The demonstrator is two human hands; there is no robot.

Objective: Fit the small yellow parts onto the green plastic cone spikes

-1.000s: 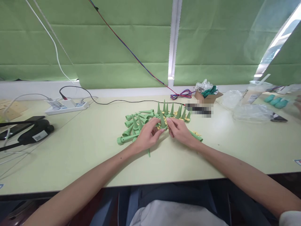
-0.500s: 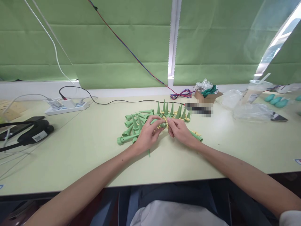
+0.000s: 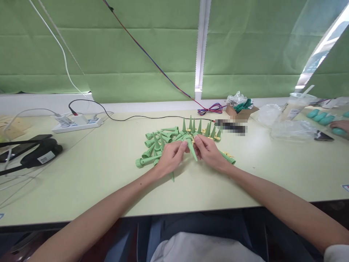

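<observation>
At the middle of the pale table (image 3: 103, 171), my left hand (image 3: 170, 158) and my right hand (image 3: 208, 151) meet over a heap of green plastic cones (image 3: 159, 143). Both hands pinch one green cone (image 3: 191, 148) between them, its tip pointing down toward me. Several cones (image 3: 195, 127) stand upright just behind the hands, with small yellow pieces (image 3: 216, 137) around their bases. Another cone (image 3: 227, 157) lies under my right wrist.
A white power strip (image 3: 77, 123) with cables sits at the back left, near a black device (image 3: 40, 153). A small cardboard box (image 3: 241, 111), clear bags (image 3: 291, 129) and a plastic cup (image 3: 296, 105) stand at the right. Another person's hand (image 3: 339, 125) shows at the far right edge.
The cone stood upright between my fingers, then was tipped over; now both hands hold it with its tip pointing down toward me. Another person's hand has come into view at the right edge.
</observation>
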